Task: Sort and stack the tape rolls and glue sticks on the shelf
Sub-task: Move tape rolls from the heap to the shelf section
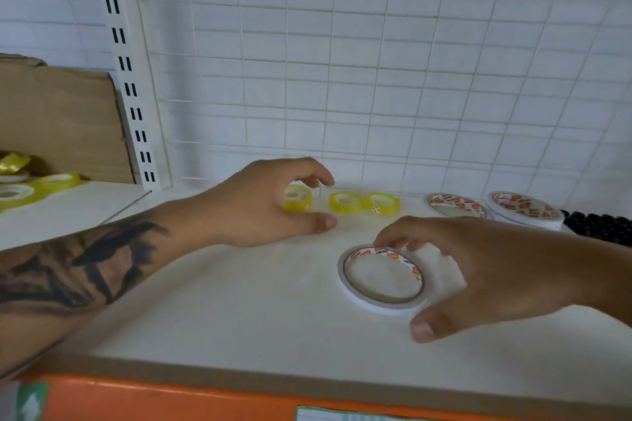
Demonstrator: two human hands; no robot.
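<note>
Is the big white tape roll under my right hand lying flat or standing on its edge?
Lying flat. The white tape roll shows its full ring and open centre facing up on the shelf, with the right hand over it.
</note>
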